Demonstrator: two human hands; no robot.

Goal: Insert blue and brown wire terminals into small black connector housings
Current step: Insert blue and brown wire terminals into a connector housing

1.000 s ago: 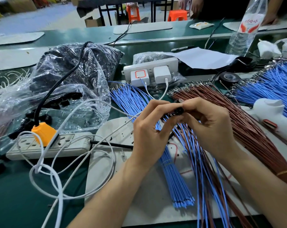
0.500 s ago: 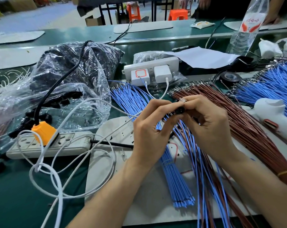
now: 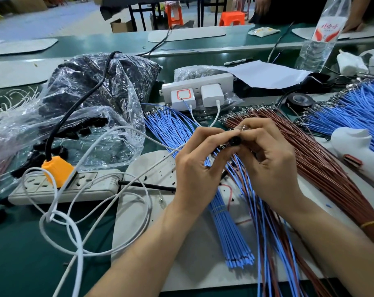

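My left hand point(image 3: 195, 166) and my right hand point(image 3: 269, 159) meet above the white mat, fingertips together. Between them sits a small black connector housing point(image 3: 235, 142), pinched by my left thumb and forefinger. My right fingers pinch a wire terminal point(image 3: 244, 127) at the housing; a sheaf of blue and brown wires point(image 3: 263, 213) trails down from under my hands. A tied bundle of blue wires point(image 3: 225, 217) lies under my left hand. A large brown wire bundle point(image 3: 323, 168) fans out to the right.
A clear bag of black housings point(image 3: 89, 116) lies at the left. A white power strip with an orange plug point(image 3: 59, 183) and white cables sits front left. Chargers point(image 3: 199, 93), a tape roll point(image 3: 300, 100), more blue wires point(image 3: 357, 112) and a white tool point(image 3: 357, 146) stand behind and right.
Both hands stay together at the housing, shifting slightly. My right fingers have worked the terminal end up to the top of the housing.
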